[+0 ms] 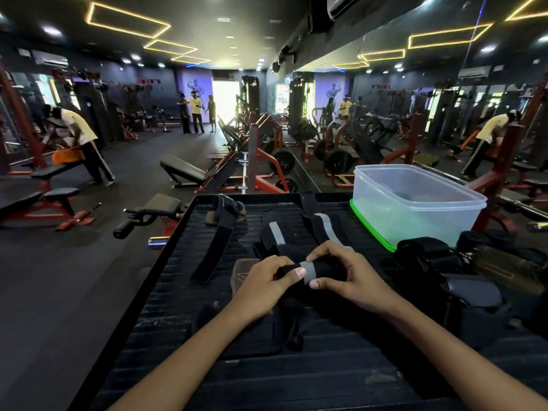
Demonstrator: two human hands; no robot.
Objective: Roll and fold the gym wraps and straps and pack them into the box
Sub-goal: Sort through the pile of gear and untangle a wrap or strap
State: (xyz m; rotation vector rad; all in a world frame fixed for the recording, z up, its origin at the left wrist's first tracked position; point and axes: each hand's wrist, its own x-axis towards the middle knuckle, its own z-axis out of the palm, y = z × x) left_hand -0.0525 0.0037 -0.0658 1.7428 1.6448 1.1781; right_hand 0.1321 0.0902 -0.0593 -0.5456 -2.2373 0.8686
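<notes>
Near the middle of the counter [296, 381], the person holds a black wrap [314, 272] with a grey stripe between both hands. The left hand [267, 284] pinches its left end, thumb on top. The right hand [353, 277] curls round the right end, forefinger over the roll and thumb beneath. Each grip is narrow and closed on the wrap itself. The wrap looks rolled into a short cylinder, though its loose tail, if any, is hidden under the fingers.

The step in hand seems to be finishing this roll. The next move likely calls for keeping the roll tight so that it does not spring open, then carrying it to the clear box [415, 200] at the counter's far right edge, which appears nearly empty. The box stands on a green lid [370, 229].

More striped wraps [278, 235] lie flat just beyond the hands. A long black strap [216, 247] lies toward the left edge.
</notes>
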